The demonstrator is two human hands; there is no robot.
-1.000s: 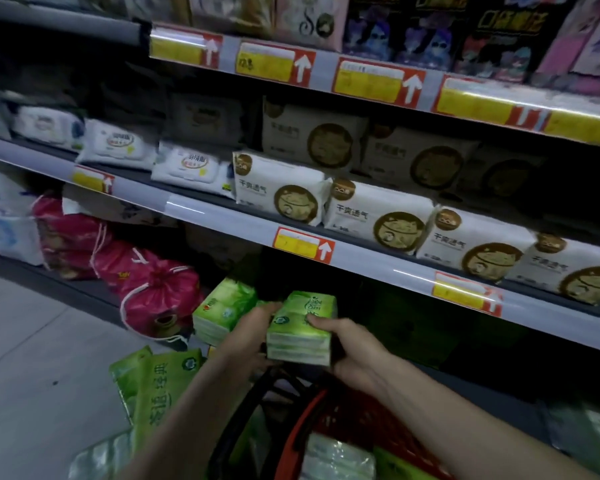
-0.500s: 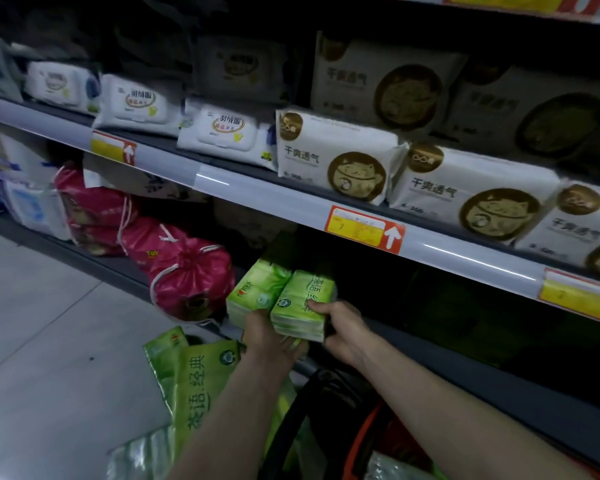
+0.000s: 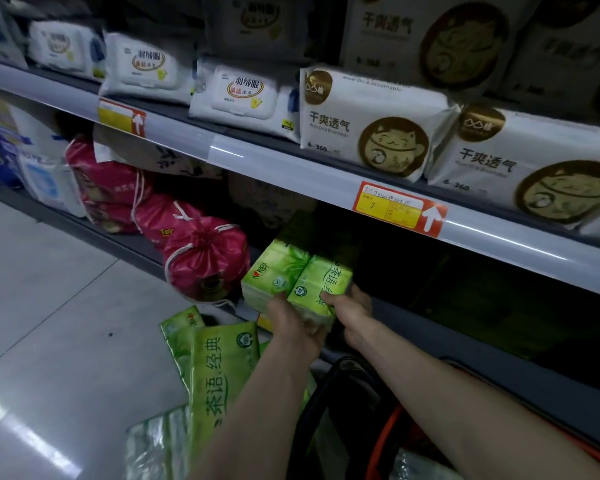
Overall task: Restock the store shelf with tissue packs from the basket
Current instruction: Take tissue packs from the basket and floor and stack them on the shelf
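Note:
A green tissue pack [image 3: 317,284] rests at the front of the dark bottom shelf [image 3: 465,337], held between both hands. My left hand [image 3: 293,327] grips its near left corner from below. My right hand [image 3: 349,311] holds its right side. It lies right beside another green tissue pack [image 3: 274,268] that sits on the same shelf, and the two touch. The red and black basket [image 3: 378,434] is below my forearms, with pale packs showing inside it.
Larger green tissue bags [image 3: 219,375] lean on the floor left of the basket. Pink drawstring bags [image 3: 201,261] fill the bottom shelf to the left. White cat-print packs [image 3: 371,129] and wipes [image 3: 236,95] line the shelf above, behind a rail with a red price tag [image 3: 399,209].
Both hands carried the green pack forward and down from above the basket onto the bottom shelf, beside the other green pack. My view dropped and moved closer to the shelf.

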